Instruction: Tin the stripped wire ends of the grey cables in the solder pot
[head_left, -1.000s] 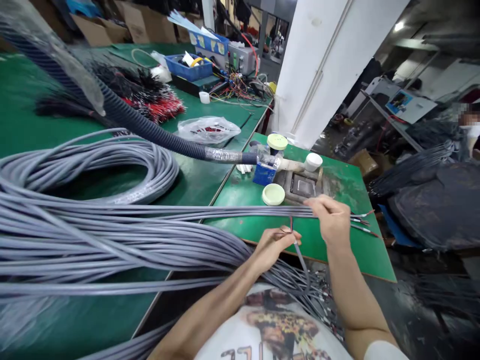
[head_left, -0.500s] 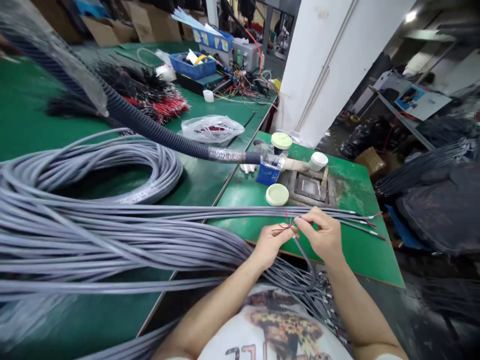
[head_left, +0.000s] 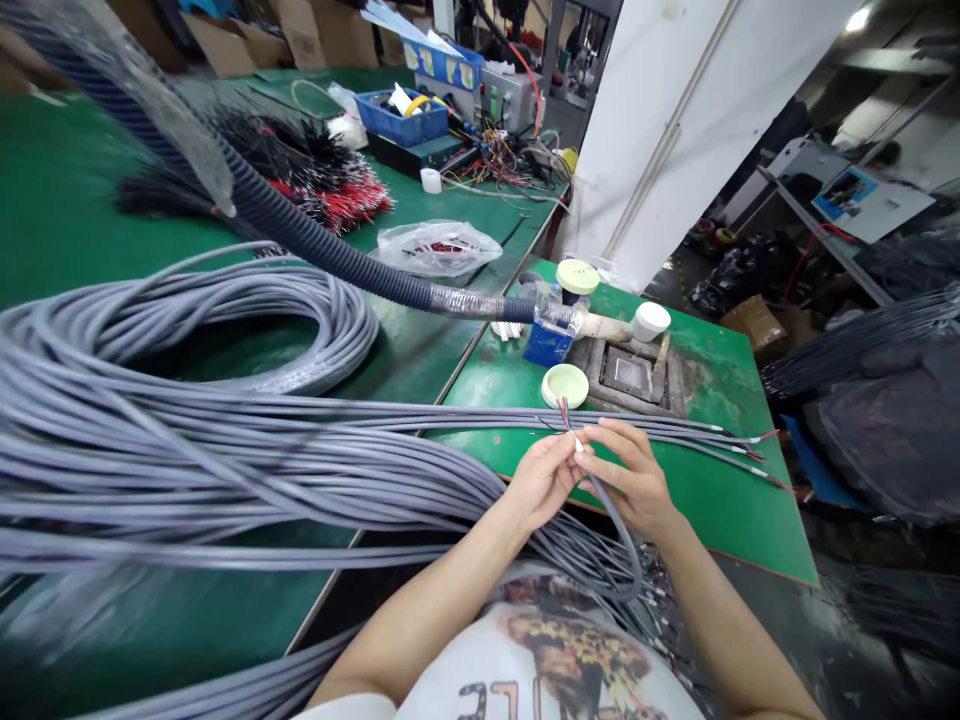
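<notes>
My left hand (head_left: pixel 541 482) and my right hand (head_left: pixel 628 478) meet at the near edge of a small green board (head_left: pixel 720 500). Both pinch the stripped end of one grey cable (head_left: pixel 619 520), whose thin coloured wires (head_left: pixel 564 412) fan upward between the fingertips. The cable loops down from my right hand toward my lap. Just beyond my hands a bundle of grey cables (head_left: pixel 420 418) lies across the board, with stripped ends (head_left: pixel 754 447) at the right.
A big coil of grey cable (head_left: pixel 225 320) covers the green bench at left. A black corrugated hose (head_left: pixel 315 240) runs to a fixture with a metal plate (head_left: pixel 628 372), lidded white jars (head_left: pixel 577 277) and a blue box (head_left: pixel 547 345). Red-black wire bundles (head_left: pixel 330 195) lie behind.
My right hand left the cable bundle on the board and came back to the left hand. Both now hold the single cable's end, with its wires raised upright.
</notes>
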